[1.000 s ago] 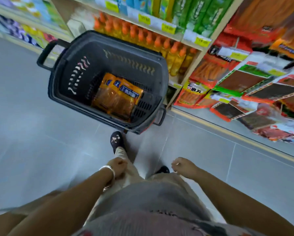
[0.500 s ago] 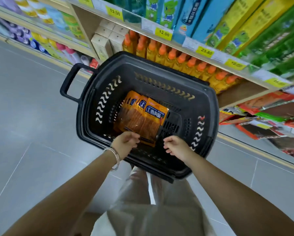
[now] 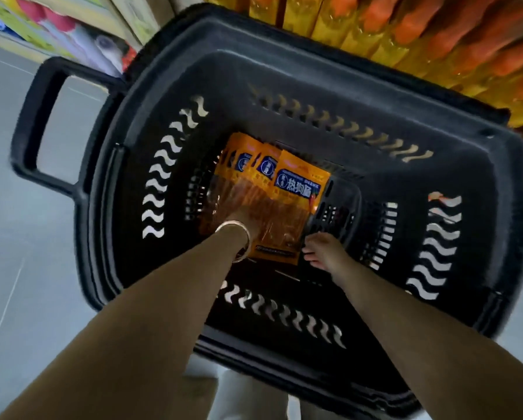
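Glistening flat packets (image 3: pixel 296 184), slotted basket (image 3: pixel 314 74)

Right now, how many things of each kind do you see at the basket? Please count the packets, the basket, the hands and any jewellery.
packets: 3
basket: 1
hands: 2, left hand and right hand
bracelet: 1
Total: 7

L hand (image 3: pixel 242 220) blurred on orange snack pkts (image 3: pixel 296 189) in black basket (image 3: pixel 284 74), R hand (image 3: pixel 324 252) just beside pkts' edge, orange-capped bottles (image 3: pixel 405 28) behind
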{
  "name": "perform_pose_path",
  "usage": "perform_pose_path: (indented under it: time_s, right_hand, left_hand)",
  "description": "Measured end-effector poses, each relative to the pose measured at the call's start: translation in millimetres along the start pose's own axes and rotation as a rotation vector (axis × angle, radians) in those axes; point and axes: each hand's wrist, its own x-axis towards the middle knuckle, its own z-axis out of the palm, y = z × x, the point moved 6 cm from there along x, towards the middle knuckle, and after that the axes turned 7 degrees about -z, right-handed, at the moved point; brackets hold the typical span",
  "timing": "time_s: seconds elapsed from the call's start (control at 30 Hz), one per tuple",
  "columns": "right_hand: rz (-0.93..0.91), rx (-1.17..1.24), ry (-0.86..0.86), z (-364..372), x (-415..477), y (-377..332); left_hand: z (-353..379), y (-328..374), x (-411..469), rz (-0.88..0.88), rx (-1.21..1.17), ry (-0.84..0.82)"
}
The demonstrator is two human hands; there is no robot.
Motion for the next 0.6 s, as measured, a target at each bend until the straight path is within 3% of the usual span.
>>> perform_pose_path:
  time_s: [0.3,0.53,0.6]
  right_hand:
    - [-0.006,0.038,0.037,-7.2,46.9,18.8]
    - [-0.052,0.045,0.105,-14.7,47.6,15.5]
    - [-0.058,0.056,0.098,-11.5,45.4,13.2]
  left_hand:
    - [26.3,5.6,46.0,-0.13,0.048,0.272]
    - [10.8,4.8,23.6,-0.065,-0.171,0.225]
    - [-12.9,-1.5,10.4,-0.059,-0.141,0.269]
